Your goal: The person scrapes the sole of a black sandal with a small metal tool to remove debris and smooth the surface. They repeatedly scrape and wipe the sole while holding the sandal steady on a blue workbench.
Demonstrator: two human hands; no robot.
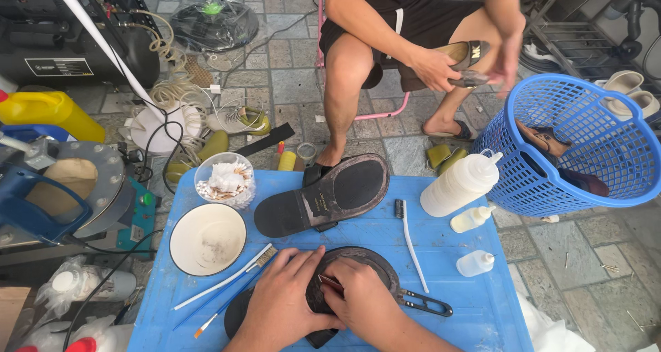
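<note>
- At the far left edge a yellow jug (51,111) and a blue-framed machine (48,194) are cut off by the frame; what the machine holds is hard to make out.
- On the blue worktop (475,304) stand one clear tub of pale scraps (224,180) and one empty white bowl (207,238), with two thin brushes (227,286) slanting just below the bowl.
- The left hand (282,307) lies flat over the dark shoe sole (358,266) at the worktop's near edge, its grip pressed down on the sole; much of the sole is hidden beneath both hands.
- The right hand (361,300) rests on the same sole, its grip pinching a small reddish tool (330,283) whose tip is too small to tell.
- A second, upturned black sandal (323,194) lies behind, apart from the hands.
- One white toothbrush (412,245) and one pair of black snips (423,302) lie right of the sole; bare worktop lies between them and the right edge.
- Three white squeeze bottles: one large (460,183), two small (472,219) (476,263).
- A blue basket (578,145) of shoes sits on the floor, touching the worktop's far right corner.
- Another person's hands (441,70) hold a brown shoe (447,59); their upper body is cut off.
</note>
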